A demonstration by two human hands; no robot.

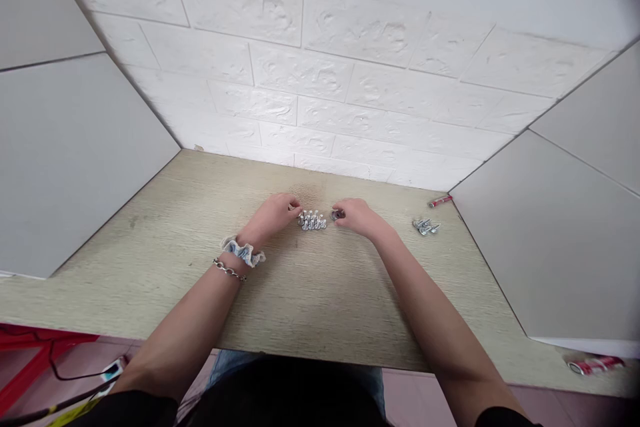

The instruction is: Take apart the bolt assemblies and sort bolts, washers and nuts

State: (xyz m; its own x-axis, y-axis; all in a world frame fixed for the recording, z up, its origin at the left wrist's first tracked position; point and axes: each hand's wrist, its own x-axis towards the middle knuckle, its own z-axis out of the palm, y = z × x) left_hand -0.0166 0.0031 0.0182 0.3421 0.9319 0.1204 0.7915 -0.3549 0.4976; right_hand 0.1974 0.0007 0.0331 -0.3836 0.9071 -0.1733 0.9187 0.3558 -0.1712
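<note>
As left hand [273, 215] pinches end of threaded steel bolt row [313, 220], right hand [357, 217] grips round metal disc [337, 215].

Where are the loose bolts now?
In the head view, the loose bolts lie on the desk, right of the right hand, just below a small red object.

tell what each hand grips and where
The right hand seems to pinch a round silver metal fitting by its edge; whether the left hand holds any silver metal bolt is unclear.
</note>
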